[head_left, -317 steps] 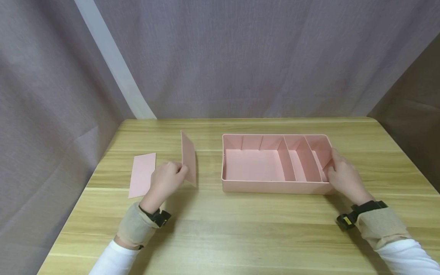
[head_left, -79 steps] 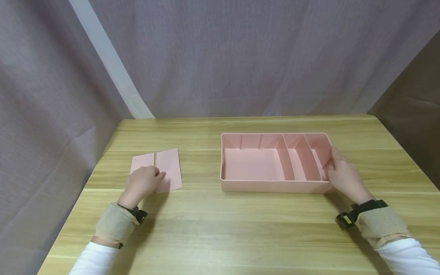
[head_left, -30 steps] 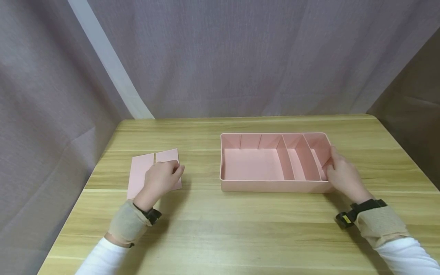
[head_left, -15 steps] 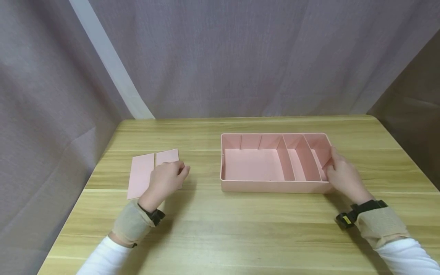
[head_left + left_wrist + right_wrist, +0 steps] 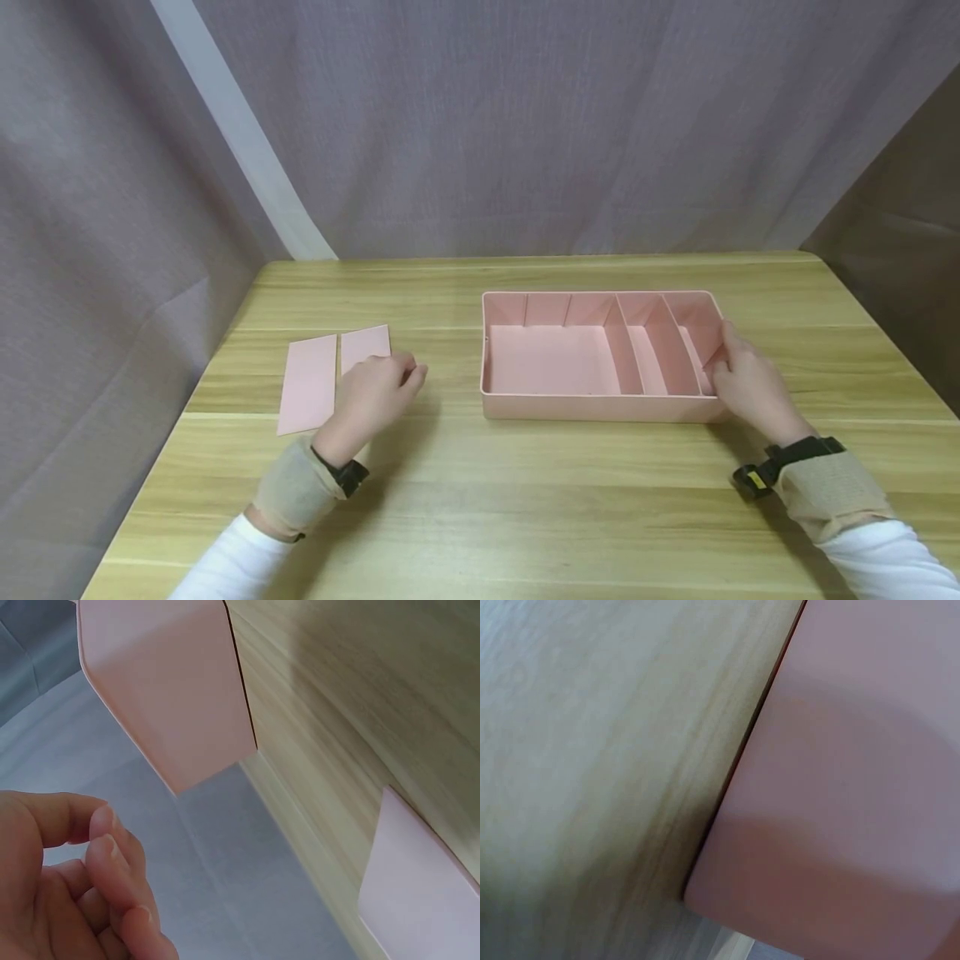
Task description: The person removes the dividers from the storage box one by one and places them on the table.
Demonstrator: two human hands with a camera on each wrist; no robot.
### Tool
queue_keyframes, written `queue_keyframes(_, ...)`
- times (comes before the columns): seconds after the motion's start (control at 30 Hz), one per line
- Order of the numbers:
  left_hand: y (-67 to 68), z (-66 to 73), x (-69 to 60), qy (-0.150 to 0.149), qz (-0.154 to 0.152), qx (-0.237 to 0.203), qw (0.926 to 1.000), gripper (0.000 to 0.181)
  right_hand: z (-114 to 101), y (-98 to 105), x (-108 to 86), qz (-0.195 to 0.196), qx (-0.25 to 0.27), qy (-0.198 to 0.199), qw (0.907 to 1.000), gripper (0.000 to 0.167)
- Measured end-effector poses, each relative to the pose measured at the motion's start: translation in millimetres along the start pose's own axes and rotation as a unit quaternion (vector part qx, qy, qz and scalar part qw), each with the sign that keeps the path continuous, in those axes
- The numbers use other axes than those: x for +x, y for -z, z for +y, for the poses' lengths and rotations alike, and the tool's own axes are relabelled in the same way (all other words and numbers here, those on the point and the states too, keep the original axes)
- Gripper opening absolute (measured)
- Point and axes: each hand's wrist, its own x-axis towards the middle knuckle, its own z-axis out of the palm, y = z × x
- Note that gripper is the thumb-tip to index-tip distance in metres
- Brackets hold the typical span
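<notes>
A pink divided storage box [image 5: 592, 407] lies on the table right of centre. Two upright dividers [image 5: 671, 358] stand across its right part, and the wider left compartment has bare slots along its walls. My right hand [image 5: 753, 392] grips the box's right end; fingers over the wall, partly hidden. My left hand [image 5: 378, 392] hovers left of the box with loosely curled fingers and nothing in them, as the left wrist view shows too. Beneath and behind it lies one flat pink divider panel [image 5: 365, 340], partly covered. Another panel [image 5: 309, 383] lies flat to its left.
The wooden table [image 5: 480, 500] extends to a back edge in front of a grey curtain [image 5: 525, 125]. Black wrist cameras [image 5: 351, 477] are strapped over beige wraps on both wrists.
Earlier the left hand held one divider panel upright; that panel now lies flat beside the other. The empty left hand has since drifted right, nearer the box. The right hand and box stay put.
</notes>
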Motion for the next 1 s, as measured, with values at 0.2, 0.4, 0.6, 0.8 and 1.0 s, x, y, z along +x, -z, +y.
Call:
queue_keyframes(0.2, -2.7, 5.1, 0.3, -0.019, 0.02, 0.003, 0.9996, 0.027, 0.0, -0.2, -0.4, 0.002, -0.004, 0.001, 1.0, 0.058)
queue_keyframes(0.4, -3.7, 9.8, -0.4, -0.025, 0.02, -0.001, 0.9995, 0.024, 0.1, -0.4, 0.1, 0.0, -0.003, -0.002, 1.0, 0.058)
queue_keyframes(0.6, -3.8, 12.9, -0.6, -0.03, 0.014, -0.005, 0.9994, 0.023, -0.1, 0.0, 0.5, -0.004, 0.003, -0.002, 1.0, 0.058)
queue_keyframes(0.8, -3.8, 15.3, -0.5, -0.035, 0.019, -0.002, 0.9992, 0.023, -0.5, 0.4, 0.3, -0.006, 0.005, -0.003, 1.0, 0.058)
queue_keyframes(1.0, -3.6, 18.3, -0.2, -0.042, 0.022, -0.001, 0.9989, 0.022, -0.5, 0.1, 0.3, -0.003, 0.0, -0.003, 1.0, 0.059)
